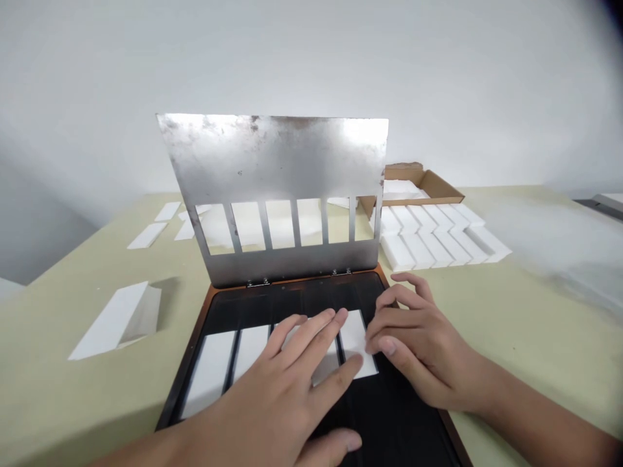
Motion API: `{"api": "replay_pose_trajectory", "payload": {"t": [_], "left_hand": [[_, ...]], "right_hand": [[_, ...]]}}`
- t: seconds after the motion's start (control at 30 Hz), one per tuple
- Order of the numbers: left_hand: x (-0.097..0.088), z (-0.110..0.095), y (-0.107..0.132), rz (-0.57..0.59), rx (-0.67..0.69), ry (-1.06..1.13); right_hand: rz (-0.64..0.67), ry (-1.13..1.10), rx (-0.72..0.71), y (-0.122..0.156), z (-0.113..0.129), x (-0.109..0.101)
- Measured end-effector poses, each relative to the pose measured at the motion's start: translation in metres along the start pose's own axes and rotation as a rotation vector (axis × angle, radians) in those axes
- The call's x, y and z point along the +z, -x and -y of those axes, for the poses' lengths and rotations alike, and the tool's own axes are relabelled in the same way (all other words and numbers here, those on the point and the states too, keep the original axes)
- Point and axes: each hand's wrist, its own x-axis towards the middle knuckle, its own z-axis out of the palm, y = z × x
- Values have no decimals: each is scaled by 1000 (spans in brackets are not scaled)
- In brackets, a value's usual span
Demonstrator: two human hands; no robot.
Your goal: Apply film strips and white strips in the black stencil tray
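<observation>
A black tray with a brown rim lies in front of me, its slotted metal lid standing upright at the hinge. Several white rectangular strips lie side by side in the tray's grooves. My left hand rests flat on the strips, fingers stretched out. My right hand lies beside it with fingers curled, its fingertips touching the rightmost white strip. Neither hand lifts anything.
The tray sits on a pale green table. Rows of white blocks and an open cardboard box lie at the back right. Loose white strips and a folded white piece lie at the left.
</observation>
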Motion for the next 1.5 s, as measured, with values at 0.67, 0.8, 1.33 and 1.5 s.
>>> {"api": "replay_pose_trajectory", "payload": {"t": [0.67,0.8,1.33,1.5], "left_hand": [[3,1,3,-26,1,67],[5,-4,0,-41,6,28],[-22,-18,153,58,-325,-230],[-9,-76,178,-111,-203,-407]], "right_hand": [[-42,-22,-70,-1,-8,1],[-29,95,-70,-2,-13,4],[472,258,130,57,59,20],[306,388,-4,107,81,37]]}}
